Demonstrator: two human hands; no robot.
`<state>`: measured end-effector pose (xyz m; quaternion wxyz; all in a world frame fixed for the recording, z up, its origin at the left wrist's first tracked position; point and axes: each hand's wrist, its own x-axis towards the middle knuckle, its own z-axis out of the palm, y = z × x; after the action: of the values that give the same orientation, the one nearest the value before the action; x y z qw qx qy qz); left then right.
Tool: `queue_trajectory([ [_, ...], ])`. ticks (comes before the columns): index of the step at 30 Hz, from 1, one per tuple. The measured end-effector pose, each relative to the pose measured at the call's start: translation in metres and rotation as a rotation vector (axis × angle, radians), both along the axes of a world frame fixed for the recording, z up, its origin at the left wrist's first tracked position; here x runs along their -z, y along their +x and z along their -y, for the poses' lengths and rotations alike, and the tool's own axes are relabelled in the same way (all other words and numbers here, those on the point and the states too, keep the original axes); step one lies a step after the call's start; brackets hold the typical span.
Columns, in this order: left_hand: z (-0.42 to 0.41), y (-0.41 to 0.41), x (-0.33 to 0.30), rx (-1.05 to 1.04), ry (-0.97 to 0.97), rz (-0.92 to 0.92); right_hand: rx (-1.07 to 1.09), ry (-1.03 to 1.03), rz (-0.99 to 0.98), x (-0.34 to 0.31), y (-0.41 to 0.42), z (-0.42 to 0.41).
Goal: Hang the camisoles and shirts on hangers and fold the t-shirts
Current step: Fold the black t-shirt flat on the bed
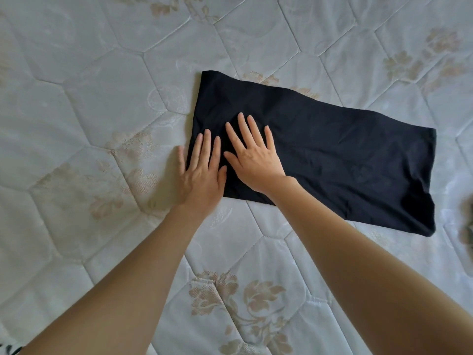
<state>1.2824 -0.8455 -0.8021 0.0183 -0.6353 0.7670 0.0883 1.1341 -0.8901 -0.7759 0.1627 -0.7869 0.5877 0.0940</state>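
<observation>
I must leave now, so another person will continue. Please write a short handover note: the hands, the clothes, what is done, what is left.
Left hand: flat, fingers straight, pressing the left end of the black t-shirt.
Right hand: flat on the same end, beside it.
T-shirt: on the quilted mattress, already folded to a long strip.
Left: fold the strip shorter. No hangers or other clothes in view.

There is just one camera, worn on the person's head. It looks forward and down, close over the bed (pixel 102 98). Both arms reach in from 6 o'clock.
</observation>
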Motion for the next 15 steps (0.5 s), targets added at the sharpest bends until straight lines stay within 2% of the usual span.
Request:
queue_trajectory([
  [4,0.002,-0.013,-0.013,0.079,-0.007,0.065,0.160,-0.087,0.050,-0.008,-0.043,-0.023],
  [10,0.010,-0.087,-0.029,0.446,0.041,-0.001,0.463,-0.081,-0.101,-0.010,-0.140,-0.058],
  [15,0.021,-0.182,-0.035,0.758,0.053,0.012,0.797,-0.048,-0.103,-0.021,-0.221,-0.083],
])
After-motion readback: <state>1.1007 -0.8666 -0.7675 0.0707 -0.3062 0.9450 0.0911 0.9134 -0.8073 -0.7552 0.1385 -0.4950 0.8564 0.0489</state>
